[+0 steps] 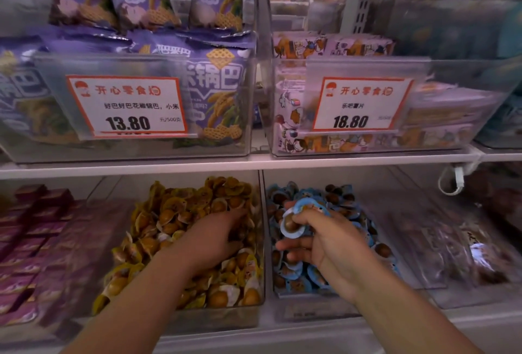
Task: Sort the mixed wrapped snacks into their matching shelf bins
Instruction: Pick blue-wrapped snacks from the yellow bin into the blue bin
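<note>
Here the right hand pinches a blue-wrapped snack above the blue bin.

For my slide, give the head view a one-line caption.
Left hand digs in the yellow-wrapped snack bin while right hand holds blue-wrapped snacks over the blue bin.

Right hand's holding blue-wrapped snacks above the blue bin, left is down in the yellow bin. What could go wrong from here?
1. The right hand pinches the blue-wrapped snacks loosely near the divider; one could slip into the yellow bin.
2. The left hand is buried among heaped yellow-wrapped snacks; pulling out might spill some over the front wall.
3. The view is blurred, so blue strays under the yellow heap may be missed.
</note>
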A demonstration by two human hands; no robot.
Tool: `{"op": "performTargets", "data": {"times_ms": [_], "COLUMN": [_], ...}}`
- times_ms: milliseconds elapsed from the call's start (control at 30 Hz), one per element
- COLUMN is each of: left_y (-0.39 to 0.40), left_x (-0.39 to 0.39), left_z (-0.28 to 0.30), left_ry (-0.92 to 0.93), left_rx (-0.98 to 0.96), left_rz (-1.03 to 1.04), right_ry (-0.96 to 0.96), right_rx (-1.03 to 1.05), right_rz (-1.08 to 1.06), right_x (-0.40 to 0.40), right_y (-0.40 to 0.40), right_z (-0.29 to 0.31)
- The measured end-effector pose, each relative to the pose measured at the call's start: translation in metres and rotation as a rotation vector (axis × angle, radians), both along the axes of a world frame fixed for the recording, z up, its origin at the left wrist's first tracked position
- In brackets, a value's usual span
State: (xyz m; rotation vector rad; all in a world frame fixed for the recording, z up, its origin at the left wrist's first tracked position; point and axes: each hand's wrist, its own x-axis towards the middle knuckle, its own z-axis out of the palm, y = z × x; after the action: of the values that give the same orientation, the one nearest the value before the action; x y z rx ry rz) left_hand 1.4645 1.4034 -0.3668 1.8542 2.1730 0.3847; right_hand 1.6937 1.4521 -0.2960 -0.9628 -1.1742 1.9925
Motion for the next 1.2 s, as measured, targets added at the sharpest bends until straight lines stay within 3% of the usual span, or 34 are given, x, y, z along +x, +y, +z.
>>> {"op": "performTargets", "data": {"times_ms": [233, 300, 400, 467, 533, 700, 867, 1000, 1133, 1200], "left_y": [-0.004, -0.009, -0.019, -0.024, -0.025, -0.02, -0.011, -0.013, -0.016, -0.016], "left_x": [0.002, 0.003, 0.016, 0.034, 0.053, 0.103, 0.147, 0.143, 0.114, 0.092], "left_z": [0.018, 0.033, 0.057, 0.068, 0.073, 0.089, 0.077, 0.068, 0.069, 0.067], "left_ry": [-0.292, -0.469, -0.881, -0.992, -0.924, -0.533, -0.042, -0.185, -0.001, -0.09], "left_rx": [0.207, 0.317, 0.487, 0.541, 0.6, 0.833, 0.621, 0.426, 0.555, 0.6], "left_rz": [0.164, 0.286, 0.404, 0.42, 0.379, 0.238, -0.144, -0.253, -0.216, -0.065], "right_ry": [-0.037, -0.03, -0.011, 0.014, 0.058, 0.29, 0.361, 0.257, 0.104, -0.035], "right_rx": [0.011, 0.0, -0.027, -0.064, -0.09, -0.184, -0.338, -0.306, -0.142, -0.004], "right_rz": [-0.019, -0.031, -0.052, -0.043, -0.045, 0.01, 0.015, -0.103, -0.136, -0.14], "right_x": [-0.001, -0.001, -0.001, -0.003, -0.004, 0.009, 0.032, 0.038, 0.034, 0.035], "right_y": [0.003, 0.005, 0.007, 0.004, -0.001, -0.019, -0.013, 0.008, 0.028, 0.04], "right_z": [-0.006, -0.006, -0.003, 0.001, 0.006, 0.021, 0.012, -0.001, -0.006, -0.004]}}
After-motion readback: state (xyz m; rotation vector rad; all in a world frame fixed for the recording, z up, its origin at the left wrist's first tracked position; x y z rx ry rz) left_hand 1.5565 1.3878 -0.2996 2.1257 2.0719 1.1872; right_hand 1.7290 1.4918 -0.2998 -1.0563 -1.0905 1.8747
